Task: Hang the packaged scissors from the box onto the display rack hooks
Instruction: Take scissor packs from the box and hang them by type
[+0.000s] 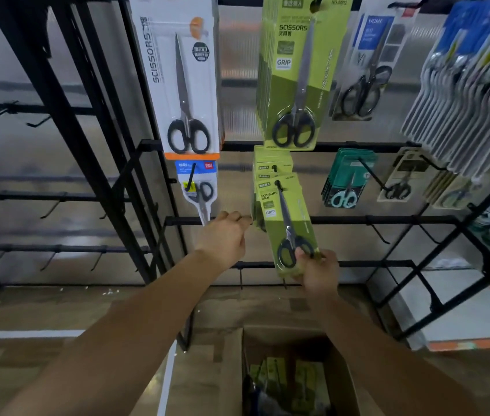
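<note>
A single wide-angle camera, worn on the person's head, looked forward and down at close range. It faced the black display rack point(282, 145) head-on, near enough that the hanging scissor packs filled the upper half of the view, with strong bending of straight lines toward the edges. Both forearms reached in from the bottom, the left hand point(225, 238) and right hand point(317, 270) near the middle. The open cardboard box point(343, 370) on the floor sat at the lower edge, seen from above. No second view shared the scene.
</note>
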The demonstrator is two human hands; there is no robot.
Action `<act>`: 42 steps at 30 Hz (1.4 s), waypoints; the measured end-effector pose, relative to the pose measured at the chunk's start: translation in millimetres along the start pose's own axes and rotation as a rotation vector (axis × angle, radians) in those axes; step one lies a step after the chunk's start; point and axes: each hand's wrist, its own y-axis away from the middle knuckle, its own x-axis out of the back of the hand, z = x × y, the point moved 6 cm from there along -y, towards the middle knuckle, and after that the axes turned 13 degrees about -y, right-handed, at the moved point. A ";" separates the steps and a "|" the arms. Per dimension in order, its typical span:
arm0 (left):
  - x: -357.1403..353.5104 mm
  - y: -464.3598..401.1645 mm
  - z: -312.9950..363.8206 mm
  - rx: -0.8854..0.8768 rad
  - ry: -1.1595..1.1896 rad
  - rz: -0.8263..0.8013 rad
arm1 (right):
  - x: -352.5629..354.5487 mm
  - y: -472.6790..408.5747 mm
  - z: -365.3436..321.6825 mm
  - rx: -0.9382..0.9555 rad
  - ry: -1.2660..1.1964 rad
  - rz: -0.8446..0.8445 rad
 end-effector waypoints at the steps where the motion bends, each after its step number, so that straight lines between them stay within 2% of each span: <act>1: 0.2 -0.5 2.3 -0.005 -0.013 -0.015 | -8.6 -5.2 -2.6 -0.027 0.031 -0.039; 3: 1.6 -2.0 8.0 -0.020 -0.053 -0.038 | -23.0 -14.5 -9.3 -0.075 0.214 -0.119; 6: 5.3 -5.3 18.5 -0.037 -0.088 -0.067 | -31.6 -26.2 -31.1 -0.045 0.627 -0.201; 8: 9.2 -8.0 25.5 -0.033 -0.109 -0.078 | -35.8 -31.0 -54.6 0.089 0.807 -0.261; 11: 14.1 -12.9 37.0 0.002 -0.158 -0.106 | -42.1 -29.3 -89.9 0.423 1.058 -0.360; 13: 16.7 -17.7 48.8 0.029 -0.168 -0.132 | -43.1 -24.4 -104.0 0.590 1.178 -0.427; 15: 15.5 -21.1 62.6 0.045 -0.178 -0.165 | -41.0 -22.7 -107.5 0.661 1.243 -0.483; 20: -25.6 -23.5 101.8 0.068 -0.234 -0.346 | -7.5 -41.4 -67.0 0.604 1.352 -0.619; 24: -89.5 -7.9 124.4 0.124 -0.202 -0.551 | 42.3 -74.0 7.2 0.449 1.410 -0.726; 26: -136.1 5.9 132.9 0.179 -0.084 -0.633 | 70.4 -93.7 57.7 0.372 1.447 -0.776; 28: -188.1 22.5 140.3 0.241 0.032 -0.696 | 98.2 -114.9 112.8 0.264 1.393 -0.815; 30: -247.0 41.5 145.8 0.269 0.053 -0.764 | 126.6 -137.5 173.3 0.144 1.375 -0.813; 33: -355.4 79.4 152.1 0.276 0.088 -0.915 | 159.7 -171.5 273.1 0.060 1.367 -0.807; 35: -436.1 106.9 154.0 0.312 0.127 -0.990 | 183.6 -197.9 352.2 -0.101 1.284 -0.745; 37: -511.4 131.6 159.5 0.379 0.207 -1.020 | 208.6 -221.6 429.2 -0.291 1.169 -0.589; 42: -675.7 159.2 197.0 0.471 0.379 -0.962 | 265.4 -279.3 586.7 -0.526 1.119 -0.233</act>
